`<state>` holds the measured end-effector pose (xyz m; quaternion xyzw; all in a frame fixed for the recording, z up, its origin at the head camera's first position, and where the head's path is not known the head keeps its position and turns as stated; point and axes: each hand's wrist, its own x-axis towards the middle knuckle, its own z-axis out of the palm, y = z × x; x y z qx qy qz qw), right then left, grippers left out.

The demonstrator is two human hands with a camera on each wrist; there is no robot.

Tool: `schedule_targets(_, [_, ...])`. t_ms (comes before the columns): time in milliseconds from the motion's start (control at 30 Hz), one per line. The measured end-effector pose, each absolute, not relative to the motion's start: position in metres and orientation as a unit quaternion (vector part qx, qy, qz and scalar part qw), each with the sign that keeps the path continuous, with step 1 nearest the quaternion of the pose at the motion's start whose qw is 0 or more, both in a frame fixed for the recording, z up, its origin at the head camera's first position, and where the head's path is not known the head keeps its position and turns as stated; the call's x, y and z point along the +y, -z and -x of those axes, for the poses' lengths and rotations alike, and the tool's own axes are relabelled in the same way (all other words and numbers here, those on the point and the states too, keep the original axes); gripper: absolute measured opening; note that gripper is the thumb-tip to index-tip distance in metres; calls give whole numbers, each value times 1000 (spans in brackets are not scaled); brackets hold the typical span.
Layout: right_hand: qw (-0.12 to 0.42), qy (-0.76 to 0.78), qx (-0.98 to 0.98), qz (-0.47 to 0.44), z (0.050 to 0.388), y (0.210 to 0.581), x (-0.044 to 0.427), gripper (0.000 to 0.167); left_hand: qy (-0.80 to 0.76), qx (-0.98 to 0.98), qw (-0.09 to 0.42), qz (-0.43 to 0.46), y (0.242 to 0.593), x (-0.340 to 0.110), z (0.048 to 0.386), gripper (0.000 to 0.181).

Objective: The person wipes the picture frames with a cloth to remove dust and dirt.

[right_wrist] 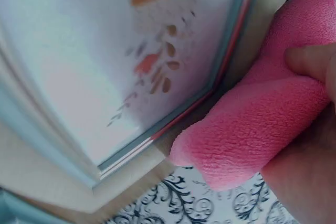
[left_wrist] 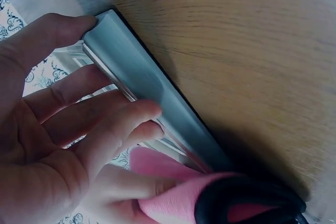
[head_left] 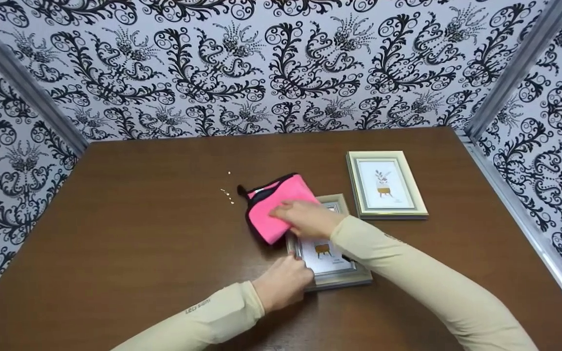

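Note:
A pink cloth (head_left: 265, 222) with dark edging lies bunched under the right hand (head_left: 312, 219), over the upper left part of a picture frame (head_left: 342, 281). In the right wrist view the right hand (right_wrist: 310, 166) pinches the cloth (right_wrist: 241, 135) between thumb and fingers, against the frame's border (right_wrist: 131, 174). The left hand (head_left: 283, 282) grips the same frame by its lower left side. From the left wrist view, the left hand (left_wrist: 63, 119) has its thumb at the end of the frame's side (left_wrist: 136, 66) and its bent fingers over the inner edge.
A second picture frame (head_left: 418, 197) lies face up on the brown table (head_left: 164, 219), to the back right of the first one. Several small pale bits (head_left: 227, 194) are scattered left of the cloth. Patterned walls (head_left: 281, 63) stand around the table's back and sides.

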<state>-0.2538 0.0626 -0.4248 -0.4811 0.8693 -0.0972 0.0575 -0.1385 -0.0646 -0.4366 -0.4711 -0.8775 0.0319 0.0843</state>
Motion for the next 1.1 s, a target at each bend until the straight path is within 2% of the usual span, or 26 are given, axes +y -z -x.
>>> schedule_targets(167, [30, 93, 870, 484, 248, 433, 80, 47, -29, -882, 77, 464, 438, -61, 138, 13])
schedule_targets(433, [-6, 69, 903, 424, 249, 435, 126, 49, -20, -878, 82, 470, 439, -63, 139, 14])
schedule_targets(500, [-20, 36, 912, 408, 250, 433, 134, 46, -17, -878, 82, 472, 439, -65, 139, 14])
schedule_targets(633, [-35, -10, 924, 380, 250, 429, 141, 28, -18, -875, 86, 476, 441, -67, 140, 15])
schedule_targets(700, [-30, -4, 929, 370, 250, 428, 137, 20, -19, -874, 86, 477, 440, -68, 140, 16])
schedule_targets(767, [-14, 20, 932, 363, 249, 428, 129, 20, -22, -873, 84, 480, 440, -68, 140, 16])
schedule_targets(1000, [41, 133, 910, 390, 240, 429, 91, 46, -42, -868, 89, 487, 439, -67, 140, 15])
schedule_targets(1100, [61, 164, 900, 399, 239, 432, 84, 50, -46, -866, 97, 489, 440, -66, 140, 16])
